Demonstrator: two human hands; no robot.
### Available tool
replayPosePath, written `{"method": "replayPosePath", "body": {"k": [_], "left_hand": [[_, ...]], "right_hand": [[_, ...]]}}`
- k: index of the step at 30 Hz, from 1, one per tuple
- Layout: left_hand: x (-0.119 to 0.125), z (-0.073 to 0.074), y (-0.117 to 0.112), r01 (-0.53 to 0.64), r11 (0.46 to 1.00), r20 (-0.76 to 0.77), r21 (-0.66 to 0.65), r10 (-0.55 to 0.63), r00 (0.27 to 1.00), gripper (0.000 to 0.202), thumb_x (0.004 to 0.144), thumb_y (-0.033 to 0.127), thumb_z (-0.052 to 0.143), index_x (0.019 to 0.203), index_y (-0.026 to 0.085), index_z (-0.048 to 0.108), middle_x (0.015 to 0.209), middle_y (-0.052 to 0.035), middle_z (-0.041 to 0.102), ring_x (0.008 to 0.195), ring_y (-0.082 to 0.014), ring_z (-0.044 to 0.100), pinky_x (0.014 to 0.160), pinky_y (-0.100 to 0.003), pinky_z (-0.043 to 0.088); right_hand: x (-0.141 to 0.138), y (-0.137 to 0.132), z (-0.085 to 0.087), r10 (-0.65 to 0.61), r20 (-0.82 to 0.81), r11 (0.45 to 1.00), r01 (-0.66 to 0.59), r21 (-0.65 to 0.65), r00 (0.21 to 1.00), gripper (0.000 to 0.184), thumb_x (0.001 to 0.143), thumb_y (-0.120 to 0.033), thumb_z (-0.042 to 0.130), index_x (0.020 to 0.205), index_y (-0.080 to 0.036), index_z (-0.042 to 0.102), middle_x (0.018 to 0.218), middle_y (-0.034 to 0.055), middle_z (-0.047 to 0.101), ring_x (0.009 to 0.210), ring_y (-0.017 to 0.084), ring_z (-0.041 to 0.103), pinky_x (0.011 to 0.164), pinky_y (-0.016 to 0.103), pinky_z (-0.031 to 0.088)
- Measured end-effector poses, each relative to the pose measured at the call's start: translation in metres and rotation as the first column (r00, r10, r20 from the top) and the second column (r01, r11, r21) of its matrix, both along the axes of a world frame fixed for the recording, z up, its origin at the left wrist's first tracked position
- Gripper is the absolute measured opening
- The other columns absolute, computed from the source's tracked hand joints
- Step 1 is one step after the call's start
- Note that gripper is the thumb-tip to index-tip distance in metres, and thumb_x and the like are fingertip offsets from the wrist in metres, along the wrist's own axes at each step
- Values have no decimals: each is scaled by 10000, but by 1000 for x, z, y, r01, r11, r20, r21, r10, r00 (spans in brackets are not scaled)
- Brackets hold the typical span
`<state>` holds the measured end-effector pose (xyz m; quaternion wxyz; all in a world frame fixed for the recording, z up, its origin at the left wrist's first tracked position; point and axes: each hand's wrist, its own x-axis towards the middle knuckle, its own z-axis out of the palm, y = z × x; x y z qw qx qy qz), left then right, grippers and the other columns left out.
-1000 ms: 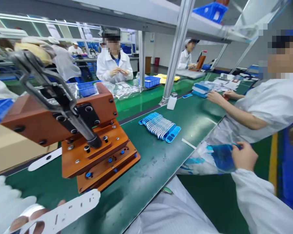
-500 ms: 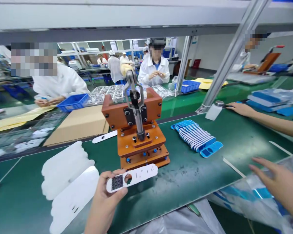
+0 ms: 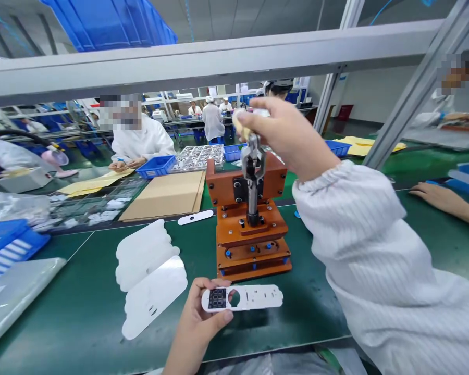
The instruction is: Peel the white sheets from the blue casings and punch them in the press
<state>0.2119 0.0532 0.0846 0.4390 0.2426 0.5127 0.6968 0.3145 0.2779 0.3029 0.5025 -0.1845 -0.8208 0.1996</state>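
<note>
My left hand (image 3: 203, 323) pinches a long white plastic panel (image 3: 260, 297) by its left end, in front of the press. The panel has rounded ends, a black digit display window and a round hole. My right hand (image 3: 281, 127) is closed around the pale knob (image 3: 242, 124) of the toggle lever, at the top of the orange-brown clamp press (image 3: 252, 234). My white right sleeve hides the blue strips on the right. Left of the press, white scalloped stacks of panels (image 3: 154, 299) lie on the green bench, and a single white panel (image 3: 195, 217) lies behind them.
Cardboard (image 3: 168, 195) lies beyond the bench edge, near a blue bin (image 3: 156, 166). A metal crossbar (image 3: 203, 62) runs overhead. Another person's hand (image 3: 433, 195) rests on the bench at right. At left lies a plastic-wrapped pack (image 3: 27, 297) beside a blue tray.
My right hand has gone from the bench's right front up to the lever knob and closed on it. The view has shifted left and up. My left hand still holds the panel, now more level.
</note>
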Motion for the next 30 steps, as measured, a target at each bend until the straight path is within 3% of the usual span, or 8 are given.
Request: {"method": "replayPosePath", "body": {"k": [4,7,9,12,16,19,25,30], "left_hand": [[-9,-11,-1,70,997,31,-25,-69,997,443,597,217,811,836,229,439,959,-3,630,883,-198,623,762,-316,502],[-14,-18,2,191,981,-8,37,-191,982,428,637,197,789,861,237,426,1007,1,610,915,-180,610,810,-325,495],[-17,-22,4,203,978,-44,58,-200,979,414,657,194,777,872,242,426,1033,6,593,926,-161,600,820,-306,493],[-21,-28,8,108,993,-91,50,-103,990,414,655,207,780,867,245,427,1042,16,559,958,-153,580,806,-270,496],[-15,-28,17,121,991,-140,48,-113,984,406,654,216,779,855,234,426,969,27,551,905,-133,580,779,-246,486],[-5,-22,28,210,973,-183,99,-190,965,419,634,224,786,848,228,426,939,24,567,890,-139,590,778,-258,480],[-4,-21,38,95,995,-365,-30,-99,926,373,689,281,728,963,238,479,1030,-16,603,951,-163,603,848,-311,496],[-22,-30,31,-89,995,-669,-41,39,742,296,793,349,619,1047,228,528,957,-40,631,787,-163,625,744,-338,540]], "right_hand": [[11,-49,-17,333,-250,943,-326,70,909,521,853,-197,556,1321,-108,344,1260,59,507,1048,172,591,797,217,523],[31,-72,-42,263,-253,961,-229,154,931,613,800,-148,638,1323,-326,371,1448,-62,260,1180,190,505,919,284,521],[46,-76,-66,182,-262,980,-153,129,948,733,760,-180,686,1354,-419,329,1453,-90,243,1271,226,407,1015,360,461],[74,-82,-122,77,-304,996,-62,61,949,707,757,-209,672,1357,-399,350,1306,5,457,1186,244,483,1038,445,425],[105,-95,-212,59,170,975,-19,-223,984,508,803,-261,643,1281,-315,481,1232,49,547,1112,223,553,942,352,505],[108,-96,-251,40,218,924,46,-378,975,353,811,-311,638,1160,-295,592,1192,62,591,1094,227,573,891,327,531],[92,-77,-250,80,-54,722,-95,-685,995,349,769,-357,674,1055,-231,520,1069,90,639,981,207,629,839,331,547],[91,-48,-259,-147,46,735,140,-663,988,460,718,-474,677,1021,-224,438,1090,98,602,1093,260,549,955,473,436]]}}
